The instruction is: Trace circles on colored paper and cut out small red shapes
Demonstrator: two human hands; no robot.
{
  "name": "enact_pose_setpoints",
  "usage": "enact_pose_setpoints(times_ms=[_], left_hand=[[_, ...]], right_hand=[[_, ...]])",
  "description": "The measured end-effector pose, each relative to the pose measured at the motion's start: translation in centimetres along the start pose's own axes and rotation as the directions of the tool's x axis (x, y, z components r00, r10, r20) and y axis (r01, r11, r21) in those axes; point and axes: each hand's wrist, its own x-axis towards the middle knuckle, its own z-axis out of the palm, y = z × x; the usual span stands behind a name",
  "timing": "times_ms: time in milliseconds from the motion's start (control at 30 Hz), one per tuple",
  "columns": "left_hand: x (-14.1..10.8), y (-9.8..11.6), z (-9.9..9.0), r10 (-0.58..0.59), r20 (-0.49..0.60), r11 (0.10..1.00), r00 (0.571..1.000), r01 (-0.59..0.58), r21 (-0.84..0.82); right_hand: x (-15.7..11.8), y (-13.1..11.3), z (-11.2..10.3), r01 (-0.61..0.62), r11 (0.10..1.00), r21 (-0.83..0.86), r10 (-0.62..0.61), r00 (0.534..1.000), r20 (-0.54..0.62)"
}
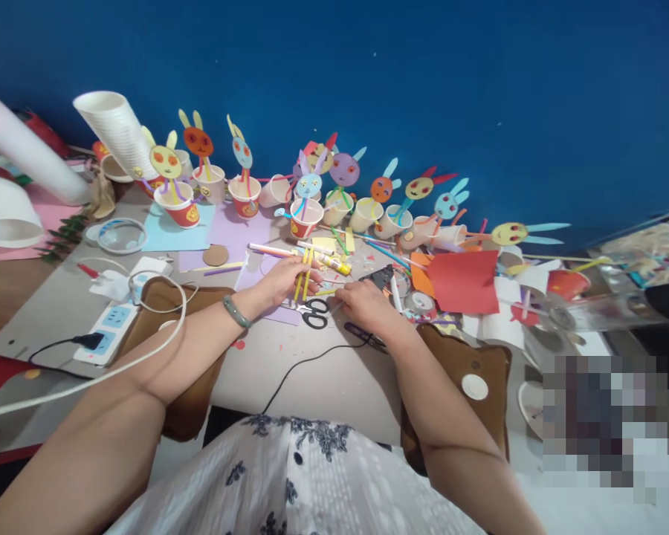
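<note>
My left hand [290, 281] is closed around yellow strips [306, 271] that stick up and down between its fingers. My right hand [368, 303] is closed beside it, fingers pinched together; what they hold, if anything, is hidden. A thin light line runs between the two hands. Scissors with black handles [315, 314] lie just below my left hand, partly on a purple paper sheet [282, 312]. Beyond the hands is a yellow glue stick [334, 263]. A black tool [380, 277] lies just past my right hand.
Paper cups with rabbit-faced figures, such as a red cup [306, 221], line the blue wall [334, 67]. A power strip [108, 331] with cables and a tape roll [121, 235] sit left. Red paper [464, 282] lies right. Brown pads [468, 386] flank the front edge.
</note>
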Motion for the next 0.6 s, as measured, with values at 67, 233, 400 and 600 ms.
enact_pose_setpoints(times_ms=[67, 233, 400, 600], left_hand=[[0.1, -0.1, -0.1, 0.011, 0.012, 1.0, 1.0, -0.011, -0.001], [0.1, 0.0, 0.0, -0.002, -0.004, 1.0, 1.0, 0.002, 0.014], [0.2, -0.1, -0.1, 0.018, 0.025, 0.999, 1.0, -0.019, 0.029], [0.3, -0.6, -0.4, 0.027, 0.085, 0.996, 0.996, -0.034, 0.087]], right_hand=[[-0.1, -0.1, 0.0, -0.009, 1.0, 0.003, 0.009, 1.0, -0.002], [-0.7, -0.5, -0.5, -0.034, 0.999, 0.009, 0.034, 0.999, -0.029], [-1.3, 0.5, -1.9, -0.234, 0.971, 0.045, 0.238, 0.964, -0.115], [-2.0, 1.0, -3.5, -0.379, 0.919, 0.112, 0.395, 0.894, -0.212]])
